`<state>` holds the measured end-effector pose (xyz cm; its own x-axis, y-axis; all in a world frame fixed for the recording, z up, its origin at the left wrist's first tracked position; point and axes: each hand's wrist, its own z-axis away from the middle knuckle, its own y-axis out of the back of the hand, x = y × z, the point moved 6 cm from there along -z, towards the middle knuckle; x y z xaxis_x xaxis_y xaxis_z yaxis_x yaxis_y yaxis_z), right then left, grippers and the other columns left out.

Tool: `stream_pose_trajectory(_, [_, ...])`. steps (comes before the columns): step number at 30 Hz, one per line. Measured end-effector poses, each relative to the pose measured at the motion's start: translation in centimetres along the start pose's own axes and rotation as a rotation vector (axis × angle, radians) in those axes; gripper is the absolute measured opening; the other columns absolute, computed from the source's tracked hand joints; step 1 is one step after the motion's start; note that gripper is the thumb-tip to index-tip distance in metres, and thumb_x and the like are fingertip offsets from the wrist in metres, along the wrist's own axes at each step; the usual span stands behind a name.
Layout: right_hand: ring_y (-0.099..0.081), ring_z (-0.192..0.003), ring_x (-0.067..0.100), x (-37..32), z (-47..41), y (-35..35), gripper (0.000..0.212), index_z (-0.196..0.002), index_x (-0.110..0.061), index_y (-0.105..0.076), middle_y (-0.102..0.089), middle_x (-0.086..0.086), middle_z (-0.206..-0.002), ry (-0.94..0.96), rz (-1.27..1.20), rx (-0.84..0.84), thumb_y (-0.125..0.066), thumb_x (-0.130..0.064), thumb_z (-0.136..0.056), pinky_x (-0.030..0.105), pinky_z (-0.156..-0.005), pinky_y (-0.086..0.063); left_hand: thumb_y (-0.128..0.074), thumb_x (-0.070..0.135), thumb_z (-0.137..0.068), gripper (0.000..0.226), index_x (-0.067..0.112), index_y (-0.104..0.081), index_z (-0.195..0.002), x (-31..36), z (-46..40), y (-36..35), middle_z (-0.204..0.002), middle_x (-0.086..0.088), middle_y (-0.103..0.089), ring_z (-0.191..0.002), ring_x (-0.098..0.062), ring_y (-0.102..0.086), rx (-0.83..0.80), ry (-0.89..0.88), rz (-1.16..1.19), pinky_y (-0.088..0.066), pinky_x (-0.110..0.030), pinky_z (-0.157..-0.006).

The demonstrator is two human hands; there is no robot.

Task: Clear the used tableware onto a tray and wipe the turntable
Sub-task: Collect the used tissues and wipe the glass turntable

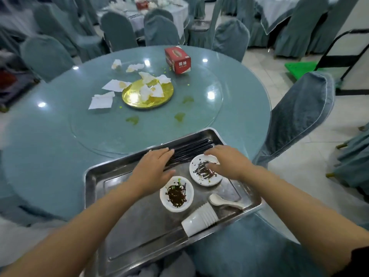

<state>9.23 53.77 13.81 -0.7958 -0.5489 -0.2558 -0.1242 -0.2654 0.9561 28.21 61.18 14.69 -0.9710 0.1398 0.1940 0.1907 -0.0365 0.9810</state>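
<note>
A steel tray (139, 226) lies at the table's near edge. On it are a bundle of black chopsticks (191, 151), two soiled white saucers (176, 193) (205, 173), a white spoon (223, 201) and a stack of white cups (199, 218) on its side. My left hand (154, 168) rests with straight fingers on the chopsticks' near end. My right hand (227, 161) hovers over the farther saucer, fingers loosely bent, touching the chopsticks' other end. The glass turntable (199, 108) carries a gold plate (147, 94), crumpled napkins (101, 99) and green smears (132, 119).
A red tissue box (177, 59) stands at the turntable's far side. Covered chairs ring the round table; one (295, 116) is close on the right. Other set tables stand behind, and a green trolley (299, 68) sits at the far right.
</note>
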Motion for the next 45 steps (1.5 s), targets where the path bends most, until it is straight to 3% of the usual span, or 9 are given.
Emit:
stream_pose_trajectory(9, [-0.052, -0.119, 0.014, -11.6, 5.2, 9.6, 0.041, -0.13, -0.024, -0.055, -0.056, -0.001, -0.131, 0.078, -0.176, 0.24, -0.059, -0.037, -0.091, 0.027, -0.097, -0.037, -0.054, 0.036, -0.094, 0.057, 0.016, -0.037, -0.145, -1.0, 8.8, 10.9, -0.145, -0.004, -0.042, -0.135, -0.02, -0.036, 0.212, 0.014, 0.054, -0.026, -0.032, -0.11])
stream_pose_trajectory(15, [-0.053, -0.114, 0.013, -18.9, 12.8, 11.5, 0.041, -0.129, -0.025, -0.055, -0.057, -0.001, -0.129, 0.124, -0.164, 0.255, -0.06, -0.038, -0.09, 0.023, -0.09, -0.037, -0.056, 0.04, -0.092, 0.056, 0.019, -0.042, -0.142, -0.3, 18.2, 15.6, -0.141, -0.002, -0.046, -0.13, -0.02, -0.04, 0.289, 0.008, 0.023, -0.032, -0.035, -0.106])
stream_pose_trajectory(25, [-0.052, -0.116, 0.01, -24.6, 23.1, 15.0, 0.045, -0.133, -0.027, -0.052, -0.056, -0.003, -0.131, 0.171, -0.101, 0.307, -0.06, -0.039, -0.09, 0.022, -0.095, -0.037, -0.056, 0.044, -0.091, 0.056, 0.024, -0.042, -0.142, 4.8, 26.6, 21.5, -0.142, 0.005, -0.045, -0.131, -0.014, -0.039, 0.344, -0.064, 0.045, -0.031, -0.03, -0.107])
stream_pose_trajectory(33, [-0.045, -0.124, 0.006, -20.4, 31.1, 17.2, 0.044, -0.133, -0.03, -0.051, -0.052, -0.011, -0.135, 0.194, -0.052, 0.345, -0.058, -0.042, -0.091, 0.023, -0.105, -0.033, -0.057, 0.046, -0.09, 0.057, 0.029, -0.04, -0.142, 14.5, 27.2, 22.2, -0.143, 0.011, -0.043, -0.13, -0.005, -0.036, 0.37, -0.182, 0.087, -0.025, -0.017, -0.099])
stream_pose_trajectory(35, [-0.046, -0.123, 0.007, -17.7, 33.0, 17.6, 0.045, -0.133, -0.032, -0.051, -0.053, -0.011, -0.133, 0.181, -0.04, 0.346, -0.058, -0.045, -0.09, 0.029, -0.106, -0.036, -0.055, 0.056, -0.087, 0.061, 0.03, -0.042, -0.14, 17.7, 26.3, 21.4, -0.141, 0.012, -0.045, -0.127, -0.004, -0.039, 0.362, -0.203, 0.126, -0.029, -0.02, -0.104])
stream_pose_trajectory(38, [-0.047, -0.121, 0.004, -12.7, 36.4, 18.5, 0.045, -0.133, -0.033, -0.051, -0.053, -0.013, -0.132, 0.146, -0.041, 0.351, -0.057, -0.047, -0.09, 0.025, -0.104, -0.037, -0.043, 0.071, -0.078, 0.073, 0.032, -0.043, -0.139, 23.1, 24.4, 19.5, -0.138, 0.013, -0.047, -0.125, -0.003, -0.04, 0.336, -0.241, 0.156, -0.034, -0.027, -0.107])
stream_pose_trajectory(41, [-0.046, -0.12, 0.002, -7.5, 39.8, 19.7, 0.045, -0.133, -0.034, -0.049, -0.052, -0.015, -0.133, 0.114, -0.027, 0.36, -0.056, -0.047, -0.09, 0.021, -0.101, -0.036, -0.056, 0.053, -0.087, 0.059, 0.031, -0.042, -0.14, 28.7, 22.5, 17.8, -0.139, 0.013, -0.046, -0.128, -0.004, -0.039, 0.334, -0.259, 0.144, -0.028, -0.017, -0.1])
stream_pose_trajectory(45, [-0.044, -0.122, 0.001, -1.9, 42.6, 21.0, 0.046, -0.134, -0.033, -0.049, -0.052, -0.014, -0.133, 0.104, 0.003, 0.358, -0.056, -0.047, -0.091, 0.02, -0.102, -0.033, -0.056, 0.047, -0.089, 0.056, 0.033, -0.04, -0.141, 34.4, 20.4, 16.6, -0.14, 0.015, -0.046, -0.127, -0.004, -0.039, 0.354, -0.273, 0.138, -0.03, -0.02, -0.102])
